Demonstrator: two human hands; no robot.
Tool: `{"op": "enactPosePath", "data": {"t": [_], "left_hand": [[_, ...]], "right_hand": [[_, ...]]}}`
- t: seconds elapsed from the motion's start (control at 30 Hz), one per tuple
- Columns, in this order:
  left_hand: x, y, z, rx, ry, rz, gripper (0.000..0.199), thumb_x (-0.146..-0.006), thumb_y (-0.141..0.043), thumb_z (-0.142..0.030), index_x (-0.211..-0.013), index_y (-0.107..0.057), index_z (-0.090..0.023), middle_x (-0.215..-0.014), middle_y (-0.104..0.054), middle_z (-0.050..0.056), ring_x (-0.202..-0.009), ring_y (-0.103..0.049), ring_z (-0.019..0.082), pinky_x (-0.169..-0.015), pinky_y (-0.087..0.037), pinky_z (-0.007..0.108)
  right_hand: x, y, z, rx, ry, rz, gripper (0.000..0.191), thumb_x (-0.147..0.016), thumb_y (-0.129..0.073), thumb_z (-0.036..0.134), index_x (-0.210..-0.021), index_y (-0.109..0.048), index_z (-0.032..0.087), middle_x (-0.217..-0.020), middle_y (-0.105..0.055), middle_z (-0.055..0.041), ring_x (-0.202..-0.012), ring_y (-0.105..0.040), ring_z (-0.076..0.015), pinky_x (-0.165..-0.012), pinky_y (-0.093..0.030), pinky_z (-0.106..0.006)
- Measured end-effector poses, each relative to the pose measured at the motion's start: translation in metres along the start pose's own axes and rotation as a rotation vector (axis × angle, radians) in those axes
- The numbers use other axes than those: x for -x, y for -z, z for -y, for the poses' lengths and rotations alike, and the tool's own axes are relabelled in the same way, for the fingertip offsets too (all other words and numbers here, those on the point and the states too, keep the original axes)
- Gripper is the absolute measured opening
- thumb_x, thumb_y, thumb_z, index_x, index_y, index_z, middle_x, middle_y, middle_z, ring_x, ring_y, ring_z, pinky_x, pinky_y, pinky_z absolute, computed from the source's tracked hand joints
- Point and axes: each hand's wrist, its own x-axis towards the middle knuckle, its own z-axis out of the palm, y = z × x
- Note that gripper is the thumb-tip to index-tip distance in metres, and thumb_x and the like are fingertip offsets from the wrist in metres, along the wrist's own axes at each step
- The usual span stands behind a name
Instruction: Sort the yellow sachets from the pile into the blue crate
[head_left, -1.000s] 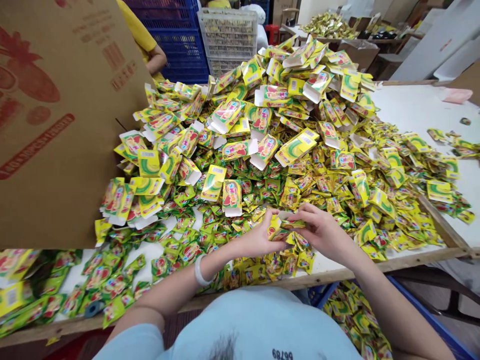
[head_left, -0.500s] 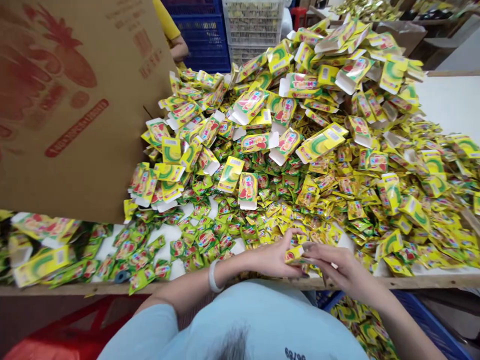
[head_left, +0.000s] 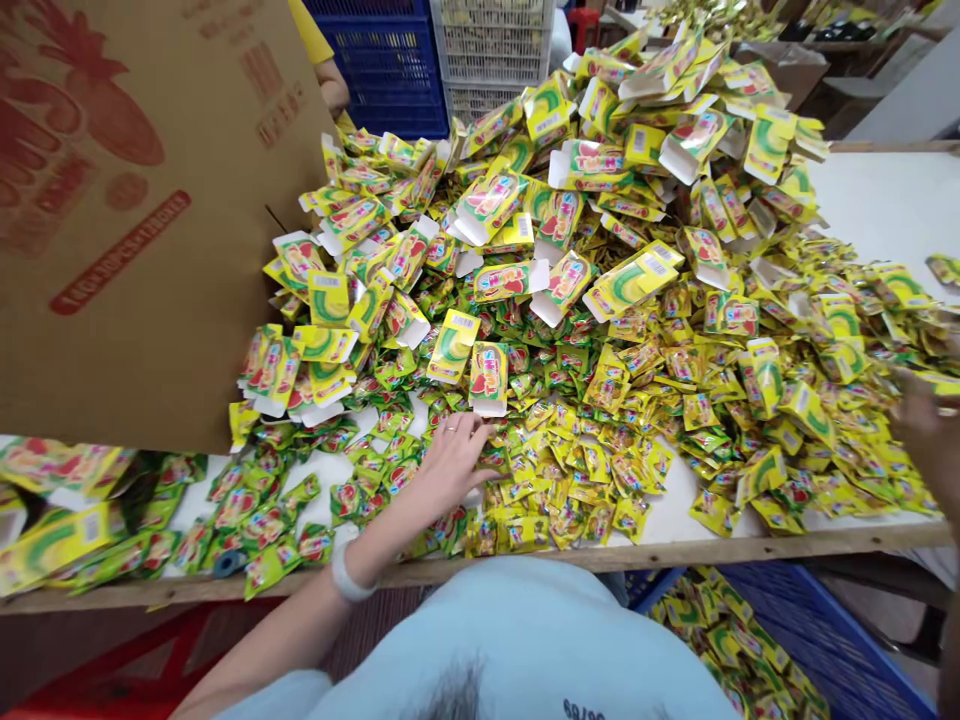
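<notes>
White tabletop (head_left: 885,190): bright for you, lit evenly from above.
Candy boxes (head_left: 634,283): small glints on glossy print, which you see fairly sharp.
Carton (head_left: 172,330): duller, stretched toward your left edge, deep shadow beneath it.
Left hand (head_left: 452,462): clear enough for you to pick out fingers.
Right hand (head_left: 926,425): dark and motion-smeared at your frame's edge; its grip is hard to judge.
Gold heap (head_left: 716,20): soft in your far background.

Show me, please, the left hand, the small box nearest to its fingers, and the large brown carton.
Left hand (head_left: 452,462): head view, back of the hand.
Small box (head_left: 489,374): head view, middle of its printed face.
Large brown carton (head_left: 161,262): head view, middle of its printed side.
</notes>
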Motion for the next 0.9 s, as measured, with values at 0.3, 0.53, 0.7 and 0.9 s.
{"op": "enactPosePath", "data": {"t": [0.3, 0.53, 0.7, 0.9], "left_hand": [[0.012, -0.003, -0.008, 0.652, 0.321, -0.128, 0.036, -0.095, -0.053, -0.041, -0.124, -0.048, -0.02, -0.09, -0.069, 0.006, -0.08, -0.067, 0.022, -0.073, -0.052, 0.035], [-0.014, -0.01, -0.016, 1.51, 0.505, -0.079, 0.055, -0.088, -0.064, -0.034, -0.136, -0.042, -0.018, -0.092, -0.072, 0.003, -0.088, -0.075, 0.022, -0.081, -0.06, 0.038], [-0.028, -0.016, -0.02, 1.74, 0.643, -0.187, 0.045, -0.085, -0.063, -0.018, -0.125, -0.044, -0.021, -0.093, -0.071, 0.0, -0.087, -0.075, 0.021, -0.084, -0.061, 0.04], [-0.03, -0.024, -0.024, 1.65, 0.558, -0.21, 0.026, -0.087, -0.066, -0.032, -0.108, -0.059, -0.017, -0.094, -0.074, 0.004, -0.083, -0.073, 0.019, -0.084, -0.061, 0.039]], "right_hand": [[0.107, -0.109, 0.198, -0.038, 0.744, 0.749, 0.027, -0.09, -0.061, 0.032, -0.108, -0.066, 0.013, -0.104, -0.069, -0.0161, -0.099, -0.057, -0.0315, -0.078, -0.045, -0.039], [0.109, -0.116, 0.191, -0.084, 0.686, 0.765, 0.029, -0.09, -0.058, 0.026, -0.114, -0.065, 0.012, -0.105, -0.071, -0.0155, -0.101, -0.053, -0.0306, -0.082, -0.04, -0.039], [0.115, -0.12, 0.187, -0.165, 0.588, 0.742, 0.029, -0.092, -0.049, 0.018, -0.113, -0.067, 0.011, -0.1, -0.072, -0.0163, -0.101, -0.057, -0.03, -0.086, -0.043, -0.041], [0.112, -0.097, 0.192, -1.064, -0.033, 0.825, 0.033, -0.093, -0.054, 0.046, -0.113, -0.064, 0.021, -0.103, -0.071, -0.0071, -0.077, -0.066, -0.0187, -0.067, -0.054, -0.031]]}}
